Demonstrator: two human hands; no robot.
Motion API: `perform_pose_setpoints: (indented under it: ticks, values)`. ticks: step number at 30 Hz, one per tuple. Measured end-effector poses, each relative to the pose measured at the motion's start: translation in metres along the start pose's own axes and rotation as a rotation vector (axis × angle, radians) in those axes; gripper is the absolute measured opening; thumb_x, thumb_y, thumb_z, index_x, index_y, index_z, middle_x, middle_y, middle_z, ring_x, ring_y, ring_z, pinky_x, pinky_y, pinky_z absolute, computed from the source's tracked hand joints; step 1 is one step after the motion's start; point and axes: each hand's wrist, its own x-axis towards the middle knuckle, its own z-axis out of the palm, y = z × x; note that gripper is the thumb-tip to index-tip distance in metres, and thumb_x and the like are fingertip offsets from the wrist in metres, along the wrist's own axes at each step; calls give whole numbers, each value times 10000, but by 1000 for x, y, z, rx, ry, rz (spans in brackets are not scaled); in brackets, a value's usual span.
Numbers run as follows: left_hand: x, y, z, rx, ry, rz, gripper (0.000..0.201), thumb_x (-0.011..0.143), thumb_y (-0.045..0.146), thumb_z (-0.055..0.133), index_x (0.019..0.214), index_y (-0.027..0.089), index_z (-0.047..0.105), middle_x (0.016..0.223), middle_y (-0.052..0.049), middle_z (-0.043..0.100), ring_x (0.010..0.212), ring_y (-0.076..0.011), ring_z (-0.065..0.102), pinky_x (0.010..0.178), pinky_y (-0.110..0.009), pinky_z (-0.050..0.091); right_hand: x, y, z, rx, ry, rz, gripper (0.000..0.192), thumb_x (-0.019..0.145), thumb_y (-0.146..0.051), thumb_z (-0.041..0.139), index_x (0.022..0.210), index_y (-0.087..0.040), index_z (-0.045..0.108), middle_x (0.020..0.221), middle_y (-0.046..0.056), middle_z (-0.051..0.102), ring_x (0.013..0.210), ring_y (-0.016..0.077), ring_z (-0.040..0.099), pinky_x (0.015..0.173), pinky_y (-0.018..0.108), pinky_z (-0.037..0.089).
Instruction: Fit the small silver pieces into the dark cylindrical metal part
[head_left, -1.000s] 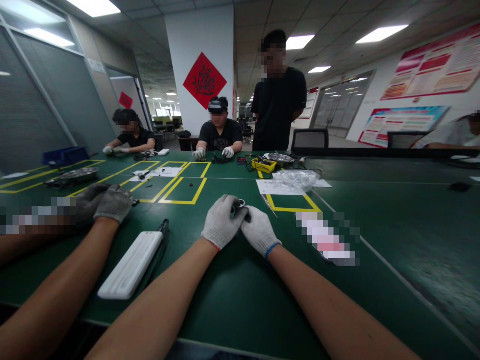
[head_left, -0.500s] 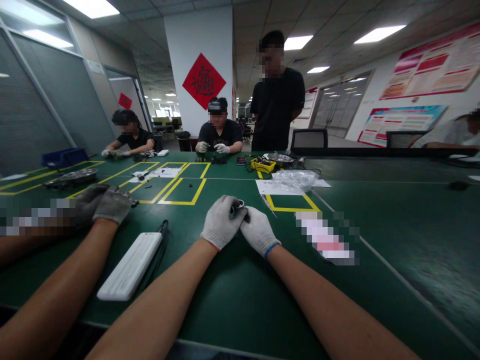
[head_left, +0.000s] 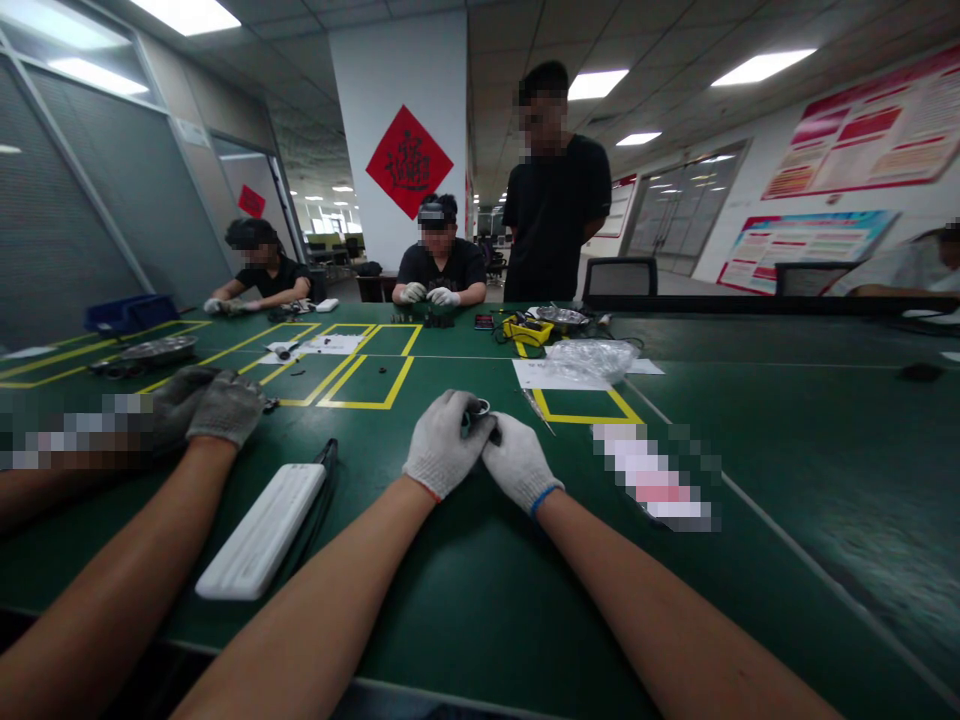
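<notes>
My left hand [head_left: 444, 445], in a white knit glove, is closed around a small round piece with a pale ring-like rim [head_left: 484, 407]; most of it is hidden by the fingers. My right hand [head_left: 519, 460], gloved too, has its fingers pinched together against the left fingertips. Something dark shows between the two hands, too small to name. Both hands are just above the green table [head_left: 465, 600]. Beyond them lie a thin pointed metal tool [head_left: 537, 408] and a white sheet of paper [head_left: 547, 376].
A white power strip [head_left: 262, 530] with a dark cable lies to the left, beside a co-worker's gloved hands [head_left: 225, 408]. Clear plastic bags [head_left: 592, 360] and a yellow tool [head_left: 527, 330] lie further back. A blurred-out flat object [head_left: 652, 480] is at right. Other people sit and stand across the table.
My hands stay almost still, still together around the small piece. Across the table, the seated person's hands have come closer together.
</notes>
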Motion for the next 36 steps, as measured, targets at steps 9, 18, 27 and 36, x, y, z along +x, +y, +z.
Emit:
perform_pose_setpoints:
  ticks: [9,18,27,36]
  values:
    - [0,0,0,9,5,1,100,879,246,687,953,213,628,915,-35,677,866,-198,668,786,-322,551,1,1,1,-23,-7,2,100,832,-140,596,842,-192,680,896,62,721,841,195,633,756,272,455]
    - [1,2,-2,27,18,3,65,892,220,651,947,210,617,936,-50,675,883,-206,668,784,-324,545,0,4,3,-34,27,-87,113,800,-116,574,737,-197,623,808,42,662,748,173,573,689,265,417]
    - [2,3,-2,28,12,-3,76,889,238,667,952,219,629,924,-40,668,870,-200,663,777,-319,546,1,6,1,-50,17,-80,124,816,-128,564,726,-193,619,785,34,649,734,165,550,668,267,396]
    - [1,3,-2,15,21,11,82,896,246,676,964,217,639,936,-42,675,877,-197,666,793,-316,550,1,5,0,-52,43,-52,124,831,-159,567,724,-190,621,782,35,664,737,166,564,675,272,391]
